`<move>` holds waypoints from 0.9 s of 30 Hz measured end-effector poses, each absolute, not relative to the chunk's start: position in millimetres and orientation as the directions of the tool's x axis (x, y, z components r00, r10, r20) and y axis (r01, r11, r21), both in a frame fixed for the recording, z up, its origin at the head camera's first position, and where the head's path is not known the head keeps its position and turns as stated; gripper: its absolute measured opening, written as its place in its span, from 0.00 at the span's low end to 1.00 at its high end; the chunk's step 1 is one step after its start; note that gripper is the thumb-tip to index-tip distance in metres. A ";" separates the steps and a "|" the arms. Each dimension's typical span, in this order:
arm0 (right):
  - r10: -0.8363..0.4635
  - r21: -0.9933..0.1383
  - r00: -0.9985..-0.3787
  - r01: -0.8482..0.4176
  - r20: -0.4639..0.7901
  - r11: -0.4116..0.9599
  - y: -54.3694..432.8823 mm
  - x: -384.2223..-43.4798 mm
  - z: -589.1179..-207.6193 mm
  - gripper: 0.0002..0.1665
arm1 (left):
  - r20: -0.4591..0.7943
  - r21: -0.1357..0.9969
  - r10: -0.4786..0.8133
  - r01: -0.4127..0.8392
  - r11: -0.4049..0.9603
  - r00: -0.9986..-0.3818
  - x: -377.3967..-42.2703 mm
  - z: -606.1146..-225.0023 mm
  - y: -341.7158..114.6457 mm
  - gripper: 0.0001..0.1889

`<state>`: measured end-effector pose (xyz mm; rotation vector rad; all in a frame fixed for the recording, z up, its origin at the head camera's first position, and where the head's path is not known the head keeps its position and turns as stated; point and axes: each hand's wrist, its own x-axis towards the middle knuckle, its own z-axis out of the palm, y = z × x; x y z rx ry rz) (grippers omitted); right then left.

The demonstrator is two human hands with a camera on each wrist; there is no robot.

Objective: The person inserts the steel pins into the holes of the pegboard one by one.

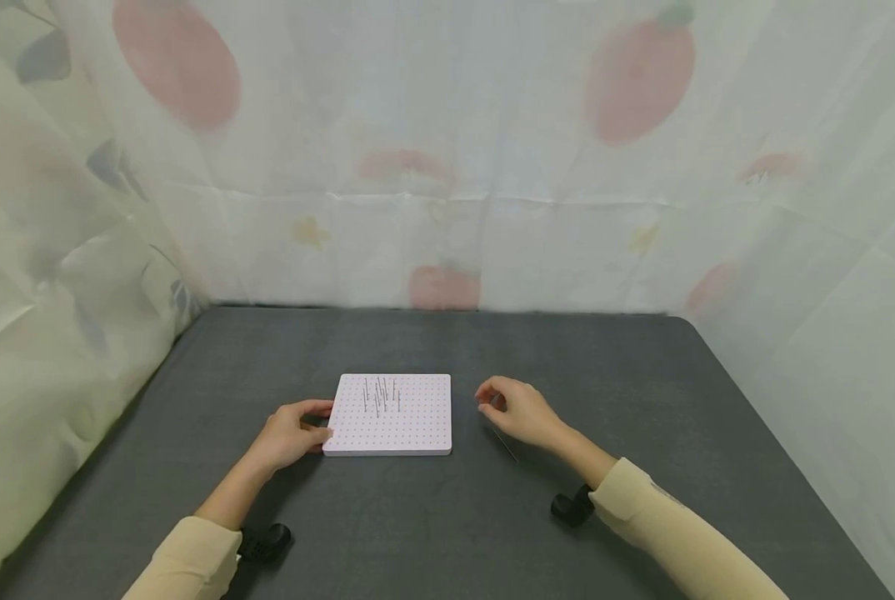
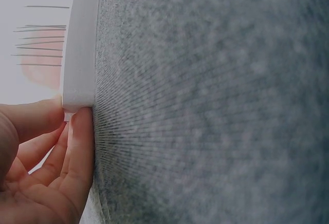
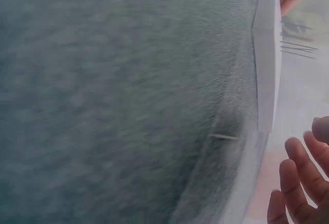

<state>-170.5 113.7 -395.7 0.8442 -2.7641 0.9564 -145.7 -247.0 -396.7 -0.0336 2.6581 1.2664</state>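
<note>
A white board (image 1: pixel 417 429) dotted with rows of small holes lies on the dark table. Several thin dark pins (image 2: pixel 41 49) stand upright out of its far left part. My left hand (image 1: pixel 286 435) grips the board's left edge, thumb at the upper face and fingers against the side. Just off the board's right edge, my right hand (image 1: pixel 518 410) hovers over the table with loosely bent fingers. In the right wrist view its fingers (image 3: pixel 293 183) are spread a little, and nothing shows between them. One loose thin pin (image 1: pixel 505 445) lies on the table below this hand.
The dark grey table (image 1: pixel 417 533) reaches back to a pale curtain (image 1: pixel 522 250) with fruit prints. More curtain hangs along the left and right sides. Black camera mounts (image 1: pixel 266 543) are strapped at both wrists, close above the tabletop.
</note>
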 end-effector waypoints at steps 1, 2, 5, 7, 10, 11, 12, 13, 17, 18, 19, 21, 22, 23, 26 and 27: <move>-0.475 -0.542 -0.841 -0.533 0.258 0.650 115.8 -169.8 -397.4 0.09 | -0.186 0.766 0.063 -0.105 0.635 -0.980 -145.7 -396.8 -247.2 0.25; -0.477 -0.543 -0.842 -0.532 0.253 0.650 117.6 -168.8 -398.4 0.09 | -0.187 0.766 0.061 -0.106 0.635 -0.980 -145.7 -396.8 -247.4 0.25; -0.481 -0.546 -0.845 -0.524 0.234 0.654 123.4 -166.0 -401.8 0.10 | -0.189 0.767 0.062 -0.108 0.633 -0.980 -146.2 -397.2 -247.9 0.25; -0.485 -0.548 -0.847 -0.517 0.218 0.658 127.1 -163.9 -403.2 0.10 | -0.189 0.770 0.060 -0.110 0.629 -0.980 -146.6 -397.4 -247.9 0.25; -0.490 -0.557 -0.851 -0.503 0.187 0.660 132.7 -160.4 -404.8 0.10 | -0.192 0.773 0.060 -0.113 0.624 -0.980 -147.2 -397.4 -247.6 0.25; -0.493 -0.563 -0.853 -0.497 0.174 0.661 134.3 -159.2 -405.3 0.10 | -0.193 0.772 0.061 -0.113 0.625 -0.979 -147.3 -397.5 -247.6 0.25; -0.495 -0.566 -0.853 -0.492 0.163 0.661 135.9 -158.1 -406.0 0.10 | -0.194 0.773 0.059 -0.116 0.624 -0.979 -147.3 -397.4 -247.6 0.25; -0.499 -0.569 -0.853 -0.488 0.151 0.662 137.5 -157.0 -406.9 0.10 | -0.195 0.773 0.059 -0.116 0.623 -0.979 -147.3 -397.6 -247.5 0.25; -0.513 -0.572 -0.849 -0.485 0.128 0.661 142.5 -153.1 -410.8 0.10 | -0.199 0.775 0.057 -0.121 0.620 -0.978 -147.0 -397.5 -247.6 0.25; -0.517 -0.571 -0.846 -0.490 0.130 0.659 143.3 -152.3 -412.0 0.10 | -0.199 0.775 0.057 -0.122 0.620 -0.978 -146.9 -397.3 -247.6 0.25; -0.519 -0.569 -0.845 -0.493 0.131 0.658 144.1 -151.6 -413.2 0.10 | -0.199 0.775 0.056 -0.122 0.620 -0.978 -146.8 -397.3 -247.6 0.25; -0.523 -0.562 -0.841 -0.502 0.138 0.657 145.4 -150.7 -415.7 0.10 | -0.199 0.774 0.055 -0.122 0.621 -0.978 -146.8 -397.0 -247.5 0.25; -0.525 -0.561 -0.840 -0.504 0.140 0.657 146.0 -150.3 -416.6 0.10 | -0.199 0.773 0.055 -0.122 0.622 -0.979 -146.8 -397.0 -247.5 0.25; -0.525 -0.561 -0.839 -0.505 0.142 0.656 146.4 -149.9 -417.3 0.10 | -0.198 0.772 0.055 -0.121 0.624 -0.979 -146.8 -397.0 -247.5 0.25; -0.525 -0.553 -0.841 -0.503 0.135 0.664 147.1 -148.8 -417.9 0.10 | -0.195 0.772 0.054 -0.119 0.624 -0.979 -147.0 -397.7 -247.5 0.25; -0.528 -0.551 -0.839 -0.506 0.135 0.663 147.1 -148.3 -418.0 0.10 | -0.194 0.774 0.055 -0.119 0.623 -0.979 -147.0 -397.9 -247.5 0.25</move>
